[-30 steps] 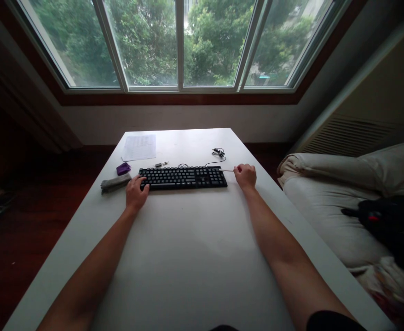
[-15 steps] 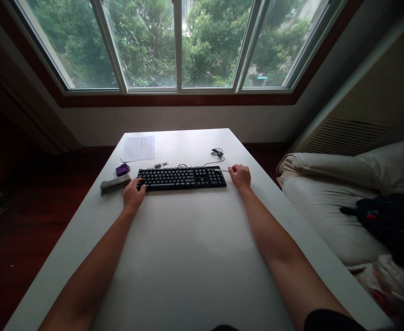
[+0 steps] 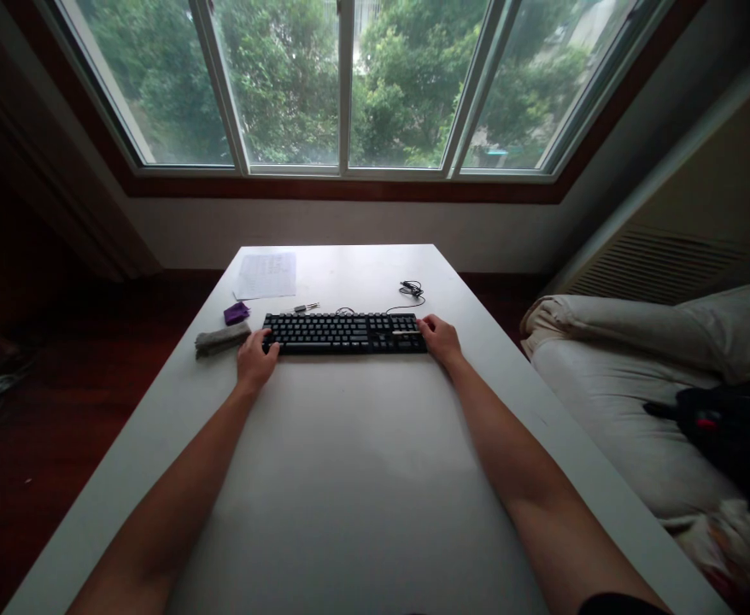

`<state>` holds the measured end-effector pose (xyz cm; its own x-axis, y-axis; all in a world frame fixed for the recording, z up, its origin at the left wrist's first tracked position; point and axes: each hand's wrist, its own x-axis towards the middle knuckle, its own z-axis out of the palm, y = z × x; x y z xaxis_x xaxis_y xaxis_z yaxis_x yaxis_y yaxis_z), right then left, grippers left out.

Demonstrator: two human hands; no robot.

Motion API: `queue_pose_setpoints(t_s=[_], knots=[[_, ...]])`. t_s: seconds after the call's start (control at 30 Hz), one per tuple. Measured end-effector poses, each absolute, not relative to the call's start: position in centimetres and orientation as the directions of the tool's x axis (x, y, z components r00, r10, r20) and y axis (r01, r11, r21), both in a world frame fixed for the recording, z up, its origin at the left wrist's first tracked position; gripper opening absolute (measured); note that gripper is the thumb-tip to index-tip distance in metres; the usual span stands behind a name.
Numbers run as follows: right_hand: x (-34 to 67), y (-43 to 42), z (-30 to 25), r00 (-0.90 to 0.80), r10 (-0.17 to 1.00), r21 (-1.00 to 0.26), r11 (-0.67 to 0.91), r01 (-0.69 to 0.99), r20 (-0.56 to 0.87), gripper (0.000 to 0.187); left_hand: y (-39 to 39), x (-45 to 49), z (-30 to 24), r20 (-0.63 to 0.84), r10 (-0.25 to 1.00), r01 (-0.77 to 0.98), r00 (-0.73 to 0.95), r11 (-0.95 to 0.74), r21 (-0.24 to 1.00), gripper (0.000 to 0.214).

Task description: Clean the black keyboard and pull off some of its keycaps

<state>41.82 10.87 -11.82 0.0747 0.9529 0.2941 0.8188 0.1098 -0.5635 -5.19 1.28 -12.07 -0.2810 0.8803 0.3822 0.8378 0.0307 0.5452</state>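
A black keyboard lies across the white table. My left hand grips its left end, with the thumb at the front edge and the fingers at the side. At the opposite end, my right hand pinches a thin pale stick like a cotton swab. The swab points left over the number keys; whether its tip touches them I cannot tell. Just left of my left hand lies a rolled grey cloth, with a small purple packet behind it.
Behind the keyboard are its coiled black cable and a small dark tool with a metal end. A printed sheet of paper lies at the table's far left corner. To the right stands a pale sofa with a dark bag on it.
My right hand has moved left and slightly down, bringing the swab from the upper to the middle rows of the number keys. My left hand stays on the keyboard's end. The view has shifted slightly.
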Motion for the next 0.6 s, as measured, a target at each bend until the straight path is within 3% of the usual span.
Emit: queue_pose_setpoints(t_s=[0.4, 0.6], knots=[[42.45, 11.66, -11.61, -0.069, 0.977, -0.569, 0.174, 0.804, 0.201, 0.041, 1.47, -5.41, -12.43, 0.399, 0.875, 0.830, -0.275, 0.006, 0.558, 0.041], [42.50, 11.33, -11.80, 0.037, 0.963, -0.609, 0.139, 0.781, 0.267, 0.038, 1.20, -5.74, -11.92, 0.372, 0.856, 0.785, -0.360, 0.062, 0.617, 0.038]])
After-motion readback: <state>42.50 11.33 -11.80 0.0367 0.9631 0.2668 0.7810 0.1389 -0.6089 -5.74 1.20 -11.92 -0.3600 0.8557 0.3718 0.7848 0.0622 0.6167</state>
